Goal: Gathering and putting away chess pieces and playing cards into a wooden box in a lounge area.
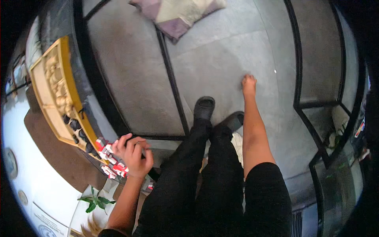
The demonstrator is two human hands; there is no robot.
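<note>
My left hand (137, 157) is raised at the lower left, fingers bent and spread, with nothing seen in its grasp. Close behind it in the picture are red and white block-like pieces (114, 160); whether the fingers touch them cannot be told. These lie at the near end of a shallow wooden case (66, 74) holding pale and black pieces that look like chess pieces. Over the grey floor (225, 65) hangs my right hand (249, 84), its fingers curled and its palm hidden.
A purple and cream cushion (183, 17) lies on the floor ahead. Black-framed panels (133, 74) border the left, and another black frame (297, 74) stands on the right. My feet wear black clogs (204, 106). Green leaves (96, 201) show at the lower left.
</note>
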